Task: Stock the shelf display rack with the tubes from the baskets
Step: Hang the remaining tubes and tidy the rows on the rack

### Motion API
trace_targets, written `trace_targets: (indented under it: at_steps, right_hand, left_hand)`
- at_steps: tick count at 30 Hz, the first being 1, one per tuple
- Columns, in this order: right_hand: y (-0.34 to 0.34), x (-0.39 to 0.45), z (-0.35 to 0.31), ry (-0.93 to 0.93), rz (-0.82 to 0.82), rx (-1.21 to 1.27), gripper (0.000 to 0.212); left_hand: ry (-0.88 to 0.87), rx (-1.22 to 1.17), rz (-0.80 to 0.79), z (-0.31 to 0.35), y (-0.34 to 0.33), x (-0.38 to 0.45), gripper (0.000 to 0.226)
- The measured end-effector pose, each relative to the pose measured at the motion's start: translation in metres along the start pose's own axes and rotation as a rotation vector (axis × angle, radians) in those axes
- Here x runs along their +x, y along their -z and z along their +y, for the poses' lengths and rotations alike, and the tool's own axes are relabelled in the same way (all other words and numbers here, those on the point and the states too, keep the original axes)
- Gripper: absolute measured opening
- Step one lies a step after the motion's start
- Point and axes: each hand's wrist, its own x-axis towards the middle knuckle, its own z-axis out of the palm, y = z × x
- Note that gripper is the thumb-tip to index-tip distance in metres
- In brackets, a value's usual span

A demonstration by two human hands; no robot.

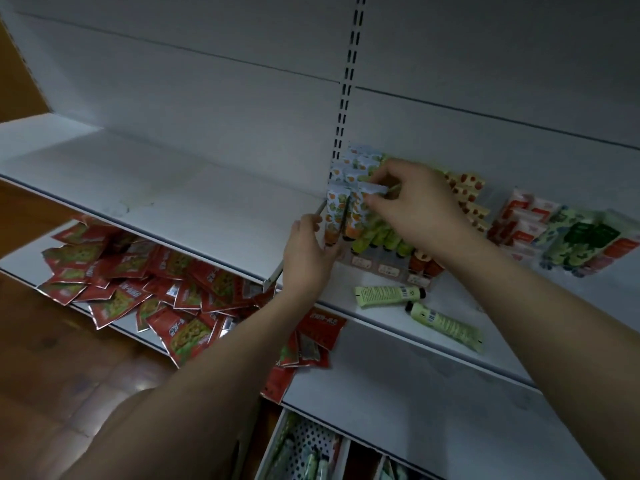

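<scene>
Nearest the viewer, white baskets [313, 448] with dotted walls sit at the bottom edge, well below both hands, with tubes lying in them. Beyond, two pale green tubes [389, 295] lie flat on the white shelf [398, 386], below the right wrist, long axes roughly crosswise, black caps facing each other. The left hand [308, 258] grips the left front corner of the clear display rack [388, 268], fingers curled around it, apparently steadying it. Just above and to its right, the right hand [412, 206] pinches the flat crimped top of an orange-printed tube [356, 216], which stands almost upright, cap down, in the front row beside a matching tube [334, 216]. The coming move likely turns on this vertical axis: the tube must slide straight down into its slot. The tubes look soft and glossy, flattened at one end. Farther right, red-printed tubes [467, 195] and loose packs [571, 237] lie beyond the right hand. Red foil sachets [138, 289] are heaped left of the left hand, on a lower shelf.
</scene>
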Motion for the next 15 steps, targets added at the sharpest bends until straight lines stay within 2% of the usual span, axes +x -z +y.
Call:
trace_targets:
  at_steps: [4,15]
  right_hand:
    - [-0.010,0.014,0.001,0.024,-0.013,-0.154,0.015]
    - [-0.033,0.020,0.008,0.038,-0.017,-0.378,0.016]
  left_hand:
    - [-0.024,-0.031,-0.114,-0.006,0.001,0.008,0.035]
    - [-0.019,-0.097,-0.175,-0.020,0.004,0.019,0.036]
